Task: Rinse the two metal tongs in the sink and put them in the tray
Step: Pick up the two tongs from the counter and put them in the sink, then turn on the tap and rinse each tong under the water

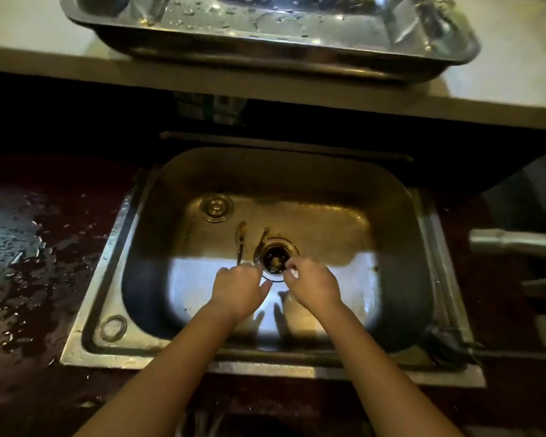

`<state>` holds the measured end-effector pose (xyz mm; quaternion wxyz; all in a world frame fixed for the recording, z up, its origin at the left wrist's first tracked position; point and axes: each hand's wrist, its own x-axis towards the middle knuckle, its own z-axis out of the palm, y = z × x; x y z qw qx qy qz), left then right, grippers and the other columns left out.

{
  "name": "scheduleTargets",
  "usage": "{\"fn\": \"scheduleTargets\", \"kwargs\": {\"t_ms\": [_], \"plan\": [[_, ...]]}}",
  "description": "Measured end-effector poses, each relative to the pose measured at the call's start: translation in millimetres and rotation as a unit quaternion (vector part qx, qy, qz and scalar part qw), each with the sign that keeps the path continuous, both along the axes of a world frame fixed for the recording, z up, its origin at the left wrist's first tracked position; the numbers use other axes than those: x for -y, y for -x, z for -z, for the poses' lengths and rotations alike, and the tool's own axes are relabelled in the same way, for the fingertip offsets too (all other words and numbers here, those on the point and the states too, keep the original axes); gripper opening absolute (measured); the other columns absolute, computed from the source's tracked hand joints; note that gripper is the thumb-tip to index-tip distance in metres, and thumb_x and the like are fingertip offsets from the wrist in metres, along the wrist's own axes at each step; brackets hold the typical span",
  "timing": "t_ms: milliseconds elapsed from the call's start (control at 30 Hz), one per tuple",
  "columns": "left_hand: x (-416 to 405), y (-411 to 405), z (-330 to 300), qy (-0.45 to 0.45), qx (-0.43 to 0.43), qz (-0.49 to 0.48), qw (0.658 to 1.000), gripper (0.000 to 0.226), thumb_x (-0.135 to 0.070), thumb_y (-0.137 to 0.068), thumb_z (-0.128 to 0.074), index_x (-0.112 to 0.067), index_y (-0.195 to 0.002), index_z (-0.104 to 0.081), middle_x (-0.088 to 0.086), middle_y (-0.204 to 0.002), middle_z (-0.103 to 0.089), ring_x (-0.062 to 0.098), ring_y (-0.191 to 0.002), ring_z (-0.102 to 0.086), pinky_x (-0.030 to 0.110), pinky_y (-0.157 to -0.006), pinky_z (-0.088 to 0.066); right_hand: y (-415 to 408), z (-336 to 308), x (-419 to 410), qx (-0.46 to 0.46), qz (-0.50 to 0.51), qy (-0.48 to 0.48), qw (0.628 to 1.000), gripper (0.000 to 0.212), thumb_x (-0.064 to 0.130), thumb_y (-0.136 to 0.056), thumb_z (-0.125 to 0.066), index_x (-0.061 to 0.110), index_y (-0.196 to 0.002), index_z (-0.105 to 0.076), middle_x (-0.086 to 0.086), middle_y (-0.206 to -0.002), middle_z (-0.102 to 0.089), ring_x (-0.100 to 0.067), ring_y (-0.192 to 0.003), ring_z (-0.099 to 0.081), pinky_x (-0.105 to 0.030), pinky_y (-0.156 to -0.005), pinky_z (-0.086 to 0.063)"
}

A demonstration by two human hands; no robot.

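While in the sink (401, 216), tongs (241, 244) under left hand (238, 288).

1. You have one steel sink (401, 222) before you.
2. One open drain (275, 258) sits in its floor, and one round stopper cap (216, 208) lies on the floor to the far left of it.
3. One capped round hole (113, 328) shows on the sink's near-left rim.
4. One pair of metal tongs (241, 239) counts here, with two arms showing; a second pair cannot be made out.
5. One metal tray (448, 55) stands on the one pale shelf (29, 55) beyond.
6. Your two hands count as one left hand (238, 290) and one right hand (312, 283).
7. One grey pipe-like piece (514, 242) enters from the right edge.
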<state>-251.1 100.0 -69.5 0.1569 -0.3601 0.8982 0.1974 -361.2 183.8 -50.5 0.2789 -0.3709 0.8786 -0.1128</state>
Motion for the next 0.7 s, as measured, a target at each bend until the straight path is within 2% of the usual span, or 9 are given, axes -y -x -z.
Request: {"fn": "scheduleTargets", "kwargs": {"t_ms": [100, 167, 233, 267, 367, 467, 600, 700], "plan": [[-35, 8, -29, 0.060, -0.132, -0.007, 0.989, 0.037, -0.038, -0.090, -0.042, -0.018, -0.118, -0.055, 0.008, -0.113, -0.067, 0.027, -0.099, -0.062, 0.038, -0.088, -0.044, -3, -31, -39, -0.036, 0.026, 0.047, 0.998, 0.029, 0.024, -0.091, -0.046, 0.017, -0.115, -0.061, -0.007, -0.121, -0.063, -0.024, -0.107, -0.058, -0.034, -0.088, -0.047], [-64, 14, -35, 0.051, -0.220, -0.015, 0.974, 0.037, -0.033, -0.089, -0.044, -0.015, -0.120, -0.055, 0.009, -0.117, -0.065, 0.028, -0.106, -0.059, 0.041, -0.093, -0.042, -6, -45, -73, -0.026, 0.063, 0.082, 0.994, 0.033, 0.018, -0.094, -0.042, 0.014, -0.123, -0.056, -0.007, -0.131, -0.057, -0.023, -0.117, -0.053, -0.032, -0.098, -0.041], [-91, 20, -32, 0.037, -0.266, -0.012, 0.963, 0.037, -0.030, -0.089, -0.045, -0.015, -0.123, -0.053, 0.009, -0.125, -0.061, 0.028, -0.116, -0.054, 0.044, -0.099, -0.039, -10, -55, -108, -0.064, 0.110, 0.120, 0.985, 0.037, 0.010, -0.093, -0.043, 0.009, -0.130, -0.049, -0.012, -0.138, -0.050, -0.024, -0.126, -0.046, -0.029, -0.105, -0.035], [-102, 24, -27, 0.034, -0.260, -0.001, 0.965, 0.039, -0.030, -0.090, -0.044, -0.016, -0.126, -0.050, 0.008, -0.131, -0.056, 0.027, -0.123, -0.048, 0.046, -0.103, -0.035, -13, -60, -124, -0.111, 0.136, 0.124, 0.977, 0.041, 0.008, -0.091, -0.047, 0.007, -0.133, -0.046, -0.015, -0.142, -0.045, -0.026, -0.130, -0.042, -0.030, -0.107, -0.033], [-125, 34, -8, 0.032, -0.210, 0.028, 0.977, 0.043, -0.033, -0.092, -0.041, -0.022, -0.134, -0.040, 0.004, -0.145, -0.043, 0.021, -0.138, -0.031, 0.048, -0.112, -0.020, -14, -63, -156, -0.246, 0.175, 0.073, 0.951, 0.056, 0.006, -0.084, -0.057, 0.005, -0.137, -0.039, -0.022, -0.149, -0.031, -0.035, -0.139, -0.028, -0.045, -0.109, -0.028], [-135, 39, 1, 0.037, -0.185, 0.045, 0.981, 0.044, -0.030, -0.090, -0.049, -0.018, -0.132, -0.044, 0.009, -0.142, -0.047, 0.026, -0.136, -0.035, 0.055, -0.109, -0.023, -11, -59, -166, -0.259, 0.158, 0.010, 0.953, 0.056, 0.007, -0.087, -0.054, 0.001, -0.139, -0.034, -0.026, -0.151, -0.022, -0.036, -0.142, -0.016, -0.047, -0.113, -0.018], [-135, 39, 6, 0.046, -0.167, 0.041, 0.984, 0.047, -0.031, -0.089, -0.049, -0.018, -0.134, -0.043, 0.010, -0.142, -0.046, 0.027, -0.136, -0.035, 0.057, -0.109, -0.023, -8, -51, -170, -0.279, 0.155, -0.010, 0.948, 0.059, -0.002, -0.077, -0.064, -0.007, -0.131, -0.042, -0.031, -0.141, -0.038, -0.042, -0.134, -0.032, -0.048, -0.106, -0.028], [-135, 39, 8, 0.039, -0.163, 0.043, 0.985, 0.049, -0.034, -0.092, -0.041, -0.021, -0.138, -0.035, 0.008, -0.148, -0.038, 0.024, -0.140, -0.026, 0.055, -0.112, -0.016, -7, -49, -171, -0.281, 0.142, -0.016, 0.949, 0.062, -0.007, -0.077, -0.061, -0.009, -0.134, -0.037, -0.032, -0.142, -0.035, -0.043, -0.135, -0.029, -0.052, -0.107, -0.031]]}}
